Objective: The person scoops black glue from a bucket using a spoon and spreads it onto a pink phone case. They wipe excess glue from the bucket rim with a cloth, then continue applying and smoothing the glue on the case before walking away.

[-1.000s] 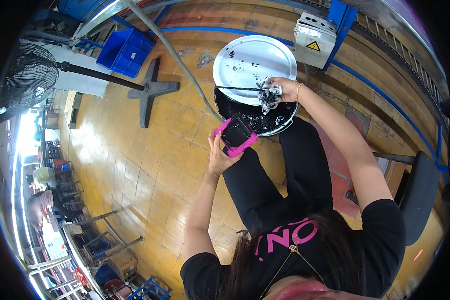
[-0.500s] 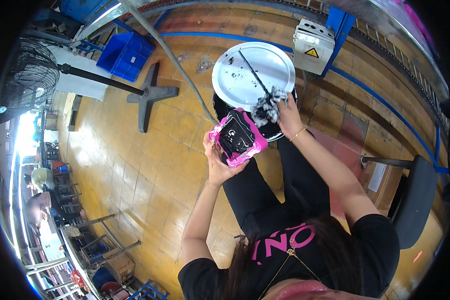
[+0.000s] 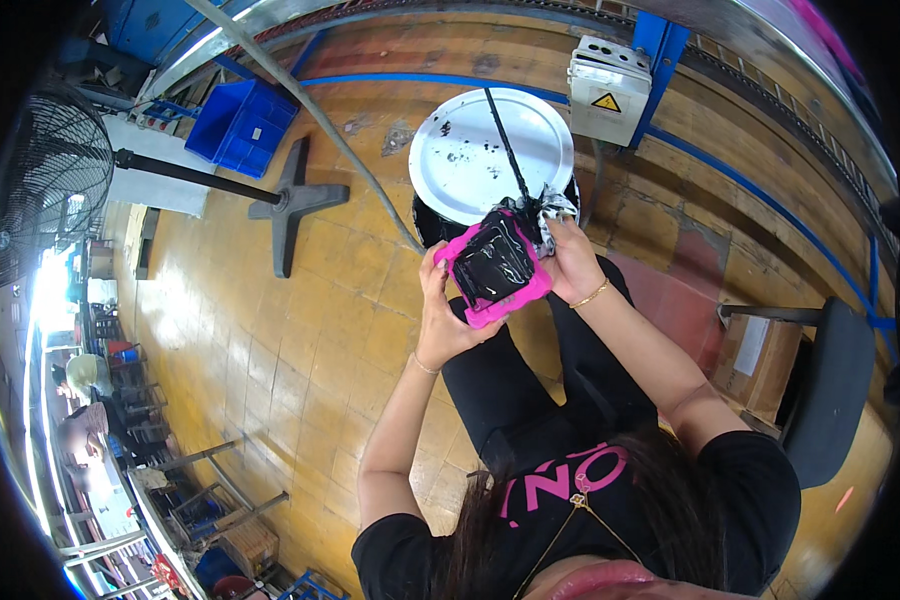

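Note:
My left hand (image 3: 444, 318) grips a square pink mould-like block (image 3: 532, 288) by its left and near sides, tilting its hollow upward. The hollow is coated in glossy wet black with pale shiny streaks. At its far right corner, my right hand (image 3: 576, 264) is closed on a white rag (image 3: 556, 206) smeared with black. From beside the rag a thin black stick (image 3: 506, 138) points away from me; whether my fingers grip it cannot be made out. Just beyond my hands, a round white lid (image 3: 440, 178) with black spots rests on a dark, black-stained drum (image 3: 428, 226).
A grey hose or pole (image 3: 342, 148) slants down to the drum's left. Farther left are a fan's cross-shaped base (image 3: 292, 200) and a blue bin (image 3: 242, 126). An electrical box (image 3: 610, 95) stands beyond right; a black chair (image 3: 832, 395) and cardboard box (image 3: 765, 362) are nearer right.
My right hand has brought the rag in toward me, against the block's far right corner. The block is tilted differently, and the stick has swung more upright.

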A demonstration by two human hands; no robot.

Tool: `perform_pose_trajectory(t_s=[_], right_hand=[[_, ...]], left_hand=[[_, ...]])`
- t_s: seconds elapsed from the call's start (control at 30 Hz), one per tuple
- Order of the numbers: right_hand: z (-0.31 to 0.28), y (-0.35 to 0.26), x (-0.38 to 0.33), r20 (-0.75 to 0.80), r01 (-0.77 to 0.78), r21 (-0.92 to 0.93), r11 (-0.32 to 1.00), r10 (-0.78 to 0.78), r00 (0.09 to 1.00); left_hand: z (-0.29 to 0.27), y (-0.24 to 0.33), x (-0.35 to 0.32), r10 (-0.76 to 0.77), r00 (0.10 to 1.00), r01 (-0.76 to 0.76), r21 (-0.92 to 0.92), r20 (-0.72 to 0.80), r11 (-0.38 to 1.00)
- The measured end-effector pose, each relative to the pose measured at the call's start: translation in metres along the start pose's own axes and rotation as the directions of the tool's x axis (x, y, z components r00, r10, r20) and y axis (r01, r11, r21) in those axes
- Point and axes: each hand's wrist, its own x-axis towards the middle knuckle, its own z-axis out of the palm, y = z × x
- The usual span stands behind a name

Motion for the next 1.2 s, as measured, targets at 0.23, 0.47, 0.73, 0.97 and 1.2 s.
perform_pose_trajectory(t_s=[0.23, 0.47, 0.73, 0.97, 1.2], right_hand=[[-0.023, -0.012, -0.001, 0.040, -0.004, 0.148, 0.989, -0.002, 0.999], [-0.019, -0.021, -0.022, -0.103, 0.186, 0.083, 0.979, -0.177, 0.979], [-0.029, -0.033, -0.031, -0.261, 0.380, -0.080, 0.921, -0.388, 0.884], [-0.028, -0.042, -0.029, -0.200, 0.406, -0.138, 0.903, -0.427, 0.882], [-0.032, -0.077, 0.013, -0.224, 0.422, -0.237, 0.875, -0.472, 0.853]], left_hand=[[0.016, 0.012, 0.010, 0.046, 0.998, -0.051, 0.127, 0.040, 0.991], [0.049, 0.032, 0.014, 0.068, 0.997, -0.058, 0.232, -0.035, 0.971], [0.100, 0.058, 0.007, -0.016, 0.983, 0.068, 0.280, -0.184, 0.958], [0.117, 0.064, 0.012, 0.016, 0.976, 0.057, 0.326, -0.216, 0.944], [0.119, 0.045, 0.056, 0.049, 0.996, -0.023, 0.303, -0.078, 0.953]])
